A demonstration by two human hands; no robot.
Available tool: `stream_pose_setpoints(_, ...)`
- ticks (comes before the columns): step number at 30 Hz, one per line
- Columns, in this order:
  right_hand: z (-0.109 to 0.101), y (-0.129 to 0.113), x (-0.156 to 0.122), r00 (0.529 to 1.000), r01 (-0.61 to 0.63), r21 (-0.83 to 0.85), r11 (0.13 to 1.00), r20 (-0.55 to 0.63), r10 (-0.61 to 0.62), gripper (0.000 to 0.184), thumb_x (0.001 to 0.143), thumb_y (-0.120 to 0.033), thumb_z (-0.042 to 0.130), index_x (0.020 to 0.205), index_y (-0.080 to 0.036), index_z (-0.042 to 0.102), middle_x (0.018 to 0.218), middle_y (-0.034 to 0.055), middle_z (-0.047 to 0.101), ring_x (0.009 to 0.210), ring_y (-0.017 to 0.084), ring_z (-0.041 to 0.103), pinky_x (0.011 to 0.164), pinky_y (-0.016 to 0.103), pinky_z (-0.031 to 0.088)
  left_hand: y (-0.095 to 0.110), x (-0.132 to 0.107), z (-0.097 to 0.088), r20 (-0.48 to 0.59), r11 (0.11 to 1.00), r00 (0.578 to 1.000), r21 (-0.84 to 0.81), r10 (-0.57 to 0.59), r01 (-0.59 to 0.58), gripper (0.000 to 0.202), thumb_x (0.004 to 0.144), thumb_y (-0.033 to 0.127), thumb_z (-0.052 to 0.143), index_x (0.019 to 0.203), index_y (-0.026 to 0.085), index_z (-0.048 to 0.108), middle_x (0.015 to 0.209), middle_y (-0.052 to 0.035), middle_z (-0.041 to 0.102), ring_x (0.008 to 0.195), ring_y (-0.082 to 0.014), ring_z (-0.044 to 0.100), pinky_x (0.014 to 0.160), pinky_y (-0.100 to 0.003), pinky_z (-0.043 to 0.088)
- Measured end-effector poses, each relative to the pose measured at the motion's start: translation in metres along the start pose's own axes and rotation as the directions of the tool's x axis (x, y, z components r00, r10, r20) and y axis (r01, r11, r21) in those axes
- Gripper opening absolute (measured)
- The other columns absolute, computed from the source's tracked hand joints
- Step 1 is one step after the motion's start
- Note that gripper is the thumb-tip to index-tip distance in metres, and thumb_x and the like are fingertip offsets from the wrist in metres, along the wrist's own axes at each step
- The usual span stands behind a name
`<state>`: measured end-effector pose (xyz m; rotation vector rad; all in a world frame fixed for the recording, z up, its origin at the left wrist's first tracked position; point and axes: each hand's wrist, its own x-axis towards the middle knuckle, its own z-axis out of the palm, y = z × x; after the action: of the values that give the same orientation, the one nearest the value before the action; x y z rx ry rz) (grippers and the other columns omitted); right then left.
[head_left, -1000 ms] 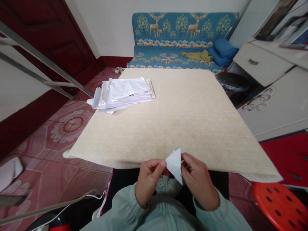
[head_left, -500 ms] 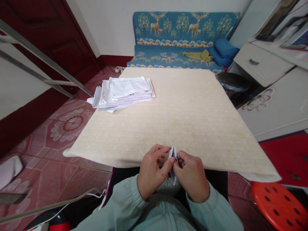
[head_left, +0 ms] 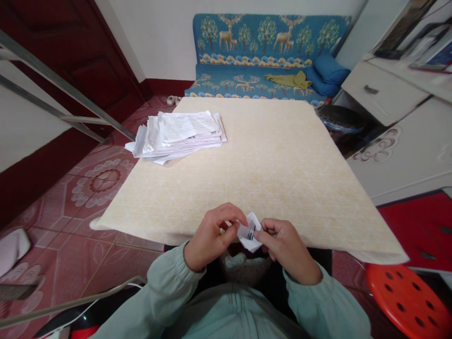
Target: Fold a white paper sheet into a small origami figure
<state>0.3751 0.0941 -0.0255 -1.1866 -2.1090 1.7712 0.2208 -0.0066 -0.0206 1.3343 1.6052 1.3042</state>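
Observation:
A small white folded paper (head_left: 251, 244), opened out into a shallow box-like shape with dark print inside, is held up at the table's near edge. My right hand (head_left: 284, 240) grips its right side, thumb laid over the inner face and fingers curled behind. At the paper's left edge, my left hand (head_left: 213, 233) has its index finger and thumb bent together, with the index fingertip overlapping the rim. The far sides of the fingers are hidden.
A stack of loose white papers (head_left: 180, 134) lies at the back left of the cloth-covered table (head_left: 268, 155). Beyond it stands a blue patterned sofa (head_left: 243, 52). An orange stool (head_left: 406, 296) is at the lower right, and white cabinets (head_left: 416, 141) line the right side.
The folded paper has gone from a narrow, edge-on shape to a spread, open one. My left hand has shifted left and slightly up; the right hand has turned with the paper.

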Motion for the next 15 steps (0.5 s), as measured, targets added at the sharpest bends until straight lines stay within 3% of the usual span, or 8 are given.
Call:
stream_pose_setpoints(4, -0.002, -0.001, -0.002, 0.998, -0.041, 0.087, 0.995, 0.054, 0.036, 0.021, 0.074, -0.030, 0.057, 0.058, -0.017, 0.054, 0.045, -0.0055, 0.047, 0.036, 0.006, 0.038, 0.034, 0.018, 0.025, 0.005, -0.005, -0.013, 0.193, 0.990, 0.975, 0.062, 0.114, -0.128, 0.025, 0.088, 0.022, 0.049, 0.099, 0.021, 0.071, 0.112, -0.0088, 0.058, 0.090, -0.0163, 0.060, 0.082, -0.029, 0.047)
stream_pose_setpoints(7, -0.002, 0.003, -0.003, 0.993, -0.056, 0.156, 0.986, 0.114, 0.039, 0.020, 0.076, -0.031, 0.057, 0.062, -0.016, 0.057, 0.045, -0.0056, 0.047, 0.036, 0.005, 0.037, 0.033, 0.017, 0.023, 0.005, -0.008, -0.017, 0.274, 0.982, 0.954, 0.108, 0.120, -0.154, 0.029, 0.080, 0.035, 0.064, 0.105, 0.021, 0.070, 0.117, -0.0113, 0.058, 0.099, -0.0220, 0.059, 0.088, -0.032, 0.047)
stream_pose_setpoints(11, -0.001, 0.008, -0.002, 0.985, -0.067, 0.213, 0.975, 0.168, 0.031, 0.027, 0.080, -0.036, 0.057, 0.061, -0.015, 0.057, 0.045, -0.0051, 0.047, 0.035, 0.005, 0.036, 0.033, 0.017, 0.020, 0.000, -0.008, -0.012, 0.203, 0.980, 0.966, 0.089, 0.158, -0.179, 0.020, 0.084, 0.034, 0.061, 0.091, 0.019, 0.072, 0.105, -0.0117, 0.065, 0.094, -0.0207, 0.061, 0.084, -0.031, 0.048)
stream_pose_setpoints(15, -0.001, 0.009, -0.002, 0.992, 0.040, 0.255, 0.966, 0.103, -0.068, 0.036, 0.086, -0.046, 0.052, 0.068, -0.015, 0.058, 0.050, -0.0037, 0.051, 0.039, 0.005, 0.040, 0.036, 0.017, 0.026, -0.005, -0.008, -0.003, 0.061, 0.995, 0.994, 0.023, 0.093, -0.095, 0.017, 0.084, 0.027, 0.059, 0.080, 0.015, 0.071, 0.091, -0.0095, 0.067, 0.080, -0.0167, 0.062, 0.073, -0.027, 0.048)
